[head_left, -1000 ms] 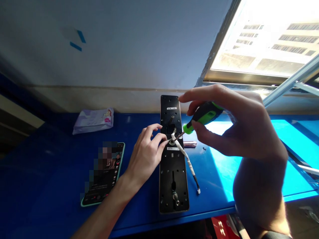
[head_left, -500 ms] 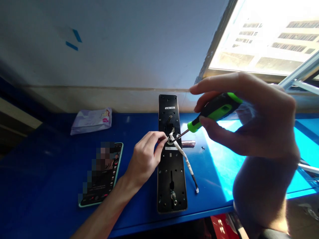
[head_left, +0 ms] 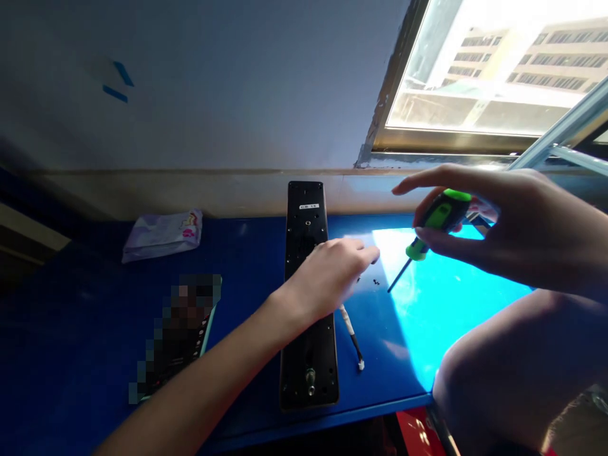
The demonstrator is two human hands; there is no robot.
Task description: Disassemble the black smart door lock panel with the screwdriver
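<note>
My right hand (head_left: 503, 228) grips a green and black screwdriver (head_left: 441, 218), its shaft slanting down left with the tip near the edge of the sunlit patch. A long black panel (head_left: 311, 354) lies on the blue table, with a white label near its far end and metal posts. Across its middle reaches my left hand (head_left: 332, 272), fingers bent down past the right edge and smeared by motion; whether they hold anything is hidden. From under that hand runs a white-wrapped cable (head_left: 348, 321) ending in a small connector. Beside the fingertips lie tiny dark screws (head_left: 376, 281).
On the left of the blue table (head_left: 247, 405) lie a phone (head_left: 180, 342) with a blurred screen and a pale purple packet (head_left: 164, 235). A wall stands behind, with a window (head_left: 475, 82) at right. Metal bars (head_left: 560, 126) cross the right side.
My left hand has left the panel's middle and moved right, across its edge toward the tiny screws. The screwdriver has lifted off the panel and moved right, now pointing more steeply down.
</note>
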